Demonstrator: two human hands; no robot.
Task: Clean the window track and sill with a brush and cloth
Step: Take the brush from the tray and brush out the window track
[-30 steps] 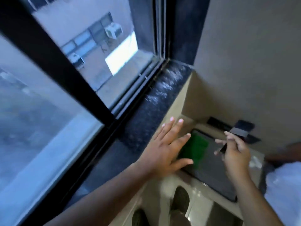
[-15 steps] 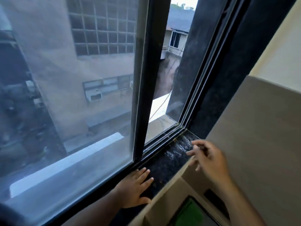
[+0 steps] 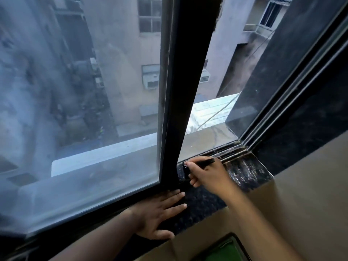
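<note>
My right hand [image 3: 209,174] grips a black-handled brush [image 3: 206,162]. Its bristle end [image 3: 181,171] rests in the window track [image 3: 228,152] right beside the black sash frame [image 3: 180,95]. My left hand [image 3: 159,213] lies flat, fingers spread, on the dark speckled stone sill [image 3: 244,170], just below the sash. The track's right end by the corner looks dusty. No cloth is in sight.
The sliding pane [image 3: 75,110] covers the left; the gap right of the sash is open to the outside. A beige wall [image 3: 310,194] runs along the right. A tray with something green [image 3: 226,250] sits below the sill.
My right hand has moved from above the sill's corner leftward and down to the track beside the sash, holding the brush. My left hand stays flat on the sill. The view has come closer.
</note>
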